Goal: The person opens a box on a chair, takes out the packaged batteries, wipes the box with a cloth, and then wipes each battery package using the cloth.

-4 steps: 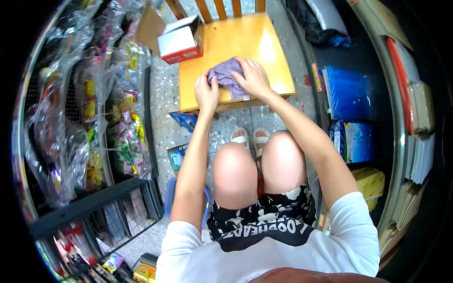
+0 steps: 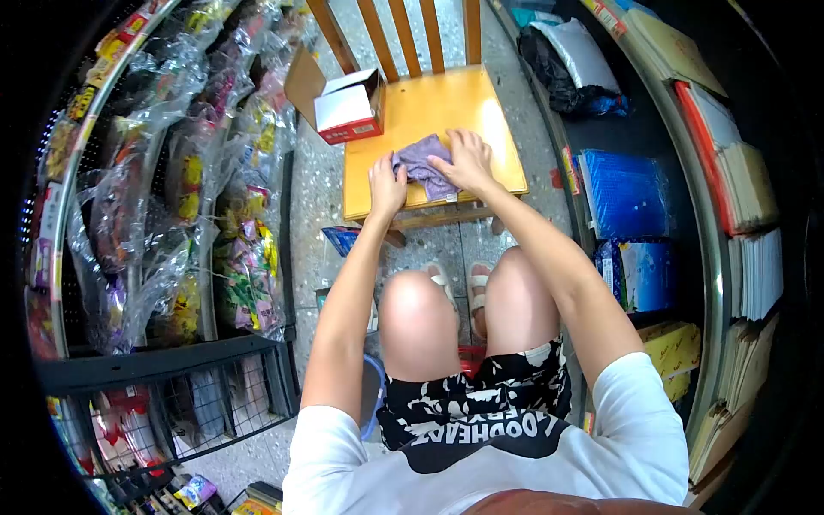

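Observation:
A crumpled purple cloth (image 2: 422, 161) lies on the yellow wooden seat (image 2: 455, 94) of a chair, close to its front edge. A small white tag (image 2: 451, 198) shows at the cloth's lower corner. At the cloth's left edge rests my left hand (image 2: 388, 185), open, its thumb touching the fabric and its fingers on the seat. My right hand (image 2: 469, 163) is open on the other side, thumb lying on the cloth and fingers stretched over the wood. Parts of the cloth's edges are hidden under the hands.
An open red-and-white box (image 2: 352, 112) stands on the seat's back left. Racks of plastic-wrapped packets (image 2: 249, 257) line the left side. Shelves on the right hold a blue package (image 2: 625, 193) and stacked envelopes (image 2: 755, 275). A blue tub (image 2: 371, 395) is beside my left knee.
The view has shifted, so the chair and hands sit lower in the picture. The cloth looks flatter and more spread, with my left hand at its edge.

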Available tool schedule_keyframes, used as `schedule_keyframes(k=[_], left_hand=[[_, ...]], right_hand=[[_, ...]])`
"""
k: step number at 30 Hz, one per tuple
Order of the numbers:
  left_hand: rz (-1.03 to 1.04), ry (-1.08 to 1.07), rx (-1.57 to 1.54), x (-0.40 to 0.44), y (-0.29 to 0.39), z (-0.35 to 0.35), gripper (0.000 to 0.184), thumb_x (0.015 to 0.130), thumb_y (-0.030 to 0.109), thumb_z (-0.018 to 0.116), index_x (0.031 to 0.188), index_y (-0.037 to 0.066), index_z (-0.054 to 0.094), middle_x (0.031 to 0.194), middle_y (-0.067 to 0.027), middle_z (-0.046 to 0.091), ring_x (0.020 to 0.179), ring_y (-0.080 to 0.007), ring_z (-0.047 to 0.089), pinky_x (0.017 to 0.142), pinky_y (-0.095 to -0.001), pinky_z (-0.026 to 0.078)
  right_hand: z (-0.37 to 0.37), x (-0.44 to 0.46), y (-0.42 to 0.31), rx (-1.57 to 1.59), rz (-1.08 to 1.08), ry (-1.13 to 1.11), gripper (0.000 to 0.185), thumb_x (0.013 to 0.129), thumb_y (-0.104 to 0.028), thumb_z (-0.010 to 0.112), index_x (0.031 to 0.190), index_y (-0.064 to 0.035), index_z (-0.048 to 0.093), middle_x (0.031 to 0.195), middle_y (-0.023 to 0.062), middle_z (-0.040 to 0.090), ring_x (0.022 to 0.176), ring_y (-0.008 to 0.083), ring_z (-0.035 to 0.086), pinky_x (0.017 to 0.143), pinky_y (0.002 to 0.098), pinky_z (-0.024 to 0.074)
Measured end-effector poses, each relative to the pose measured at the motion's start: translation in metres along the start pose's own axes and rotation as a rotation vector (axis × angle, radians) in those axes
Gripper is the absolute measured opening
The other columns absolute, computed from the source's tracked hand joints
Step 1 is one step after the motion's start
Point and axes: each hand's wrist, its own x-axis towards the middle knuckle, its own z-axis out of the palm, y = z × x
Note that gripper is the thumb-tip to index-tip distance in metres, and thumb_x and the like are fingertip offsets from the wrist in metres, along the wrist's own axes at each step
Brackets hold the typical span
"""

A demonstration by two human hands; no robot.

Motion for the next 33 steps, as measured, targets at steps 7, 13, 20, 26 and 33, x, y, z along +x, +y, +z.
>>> schedule_keyframes(k=[7,13,20,26,33], left_hand=[[-0.408,0.113,0.236,0.047,0.004,0.011,0.069,0.08,0.042,0.065,0.127,-0.005,0.047,0.124,-0.0257,0.053,0.118,-0.0403,0.047,0.103,-0.0462,0.035],[-0.633,0.106,0.012,0.046,-0.015,0.005,0.073,0.078,0.048,0.066,0.129,0.001,0.046,0.124,-0.0259,0.053,0.12,-0.0408,0.048,0.101,-0.0475,0.037],[-0.565,0.195,-0.024,0.042,-0.042,0.016,0.074,0.075,0.057,0.064,0.121,0.001,0.055,0.109,-0.0263,0.063,0.104,-0.0406,0.061,0.09,-0.0471,0.047],[-0.627,0.086,-0.174,0.019,-0.016,-0.01,0.073,0.074,0.053,0.069,0.113,-0.007,0.057,0.107,-0.0288,0.064,0.103,-0.0404,0.062,0.088,-0.0452,0.049],[-0.635,-0.078,-0.303,-0.005,-0.044,0.002,0.07,0.074,0.046,0.072,0.114,-0.009,0.056,0.112,-0.0297,0.062,0.108,-0.0401,0.06,0.093,-0.0436,0.047]], right_hand=[[-0.074,0.02,0.093,0.018,0.384,0.167,0.072,0.077,-0.049,0.068,0.125,0.0008,0.049,0.124,0.026,0.054,0.114,0.0414,0.053,0.093,0.0489,0.0444],[-0.081,0.019,0.111,0.112,0.363,0.064,0.065,0.074,-0.047,0.072,0.111,0.0044,0.058,0.098,0.0278,0.066,0.095,0.0402,0.065,0.083,0.046,0.051],[-0.101,0.012,0.104,0.143,0.385,-0.002,0.056,0.069,-0.042,0.072,0.097,0.0056,0.068,0.096,0.0257,0.068,0.093,0.0361,0.067,0.081,0.0412,0.0524],[-0.121,-0.008,0.096,0.183,0.524,-0.094,0.064,0.068,-0.045,0.075,0.104,0.0074,0.064,0.101,0.0238,0.067,0.094,0.0291,0.067,0.083,0.0367,0.0508],[-0.122,-0.033,0.11,0.279,0.563,-0.168,0.071,0.069,-0.05,0.072,0.102,0.0132,0.064,0.107,0.03,0.064,0.097,0.0345,0.066,0.084,0.0397,0.052]])
